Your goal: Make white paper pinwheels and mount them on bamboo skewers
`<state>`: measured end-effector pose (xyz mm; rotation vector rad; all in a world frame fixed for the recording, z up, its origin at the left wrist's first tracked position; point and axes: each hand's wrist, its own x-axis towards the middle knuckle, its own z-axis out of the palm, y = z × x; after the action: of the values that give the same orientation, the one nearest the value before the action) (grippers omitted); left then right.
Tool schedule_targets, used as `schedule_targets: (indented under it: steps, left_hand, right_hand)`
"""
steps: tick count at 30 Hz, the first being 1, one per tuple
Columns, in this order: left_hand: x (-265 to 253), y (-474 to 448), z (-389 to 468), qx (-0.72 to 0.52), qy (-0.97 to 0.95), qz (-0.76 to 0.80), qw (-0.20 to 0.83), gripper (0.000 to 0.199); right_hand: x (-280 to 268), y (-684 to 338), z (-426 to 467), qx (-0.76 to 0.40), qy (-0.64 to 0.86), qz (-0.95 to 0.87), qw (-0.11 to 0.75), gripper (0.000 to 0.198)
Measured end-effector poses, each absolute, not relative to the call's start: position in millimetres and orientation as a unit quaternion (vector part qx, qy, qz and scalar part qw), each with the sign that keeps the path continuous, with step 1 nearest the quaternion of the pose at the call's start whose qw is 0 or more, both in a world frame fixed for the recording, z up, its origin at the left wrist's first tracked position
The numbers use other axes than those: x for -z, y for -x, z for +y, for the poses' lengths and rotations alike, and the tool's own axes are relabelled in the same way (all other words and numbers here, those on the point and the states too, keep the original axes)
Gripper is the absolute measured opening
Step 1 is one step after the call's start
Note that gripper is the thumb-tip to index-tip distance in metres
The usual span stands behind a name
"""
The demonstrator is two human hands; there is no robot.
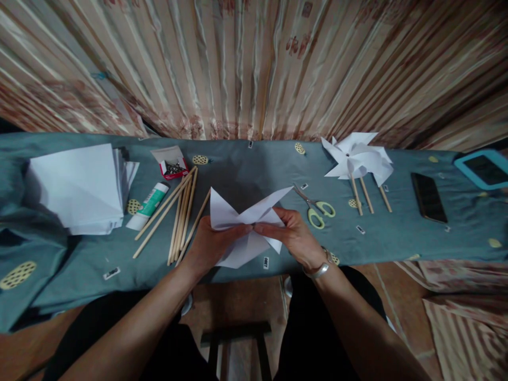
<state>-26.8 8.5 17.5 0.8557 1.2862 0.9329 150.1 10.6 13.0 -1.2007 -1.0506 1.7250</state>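
Note:
A white paper pinwheel [246,251] with folded blades is between my hands, above the front edge of the cloth-covered table. My left hand [216,238] grips it from the left, and my right hand [296,235] from the right. Both thumbs press at its centre, where their tips nearly meet; any small part under them is too hidden to make out. Several wooden sticks [184,217] lie just left of my left hand. Green-handled scissors [315,209] rest beyond my right hand, blades pointing toward the paper.
Left on the table [246,164] are a stack of white paper [79,185], a glue stick [148,205] and a small red box of metal pins [173,165]. Finished pinwheels on sticks [357,156], a dark phone [428,197] and a blue-framed device [486,168] lie right. A curtain [238,69] hangs behind.

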Motion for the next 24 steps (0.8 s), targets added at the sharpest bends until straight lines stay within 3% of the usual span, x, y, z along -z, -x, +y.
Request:
schedule_targets:
  steps: [24]
  left_hand:
    - [-19.2,23.8,11.4,-0.404,-0.354,0.573,0.619,0.035]
  right_hand:
    - [-9.0,-147.1,11.4,-0.702,0.462,-0.376,0.39,0.026]
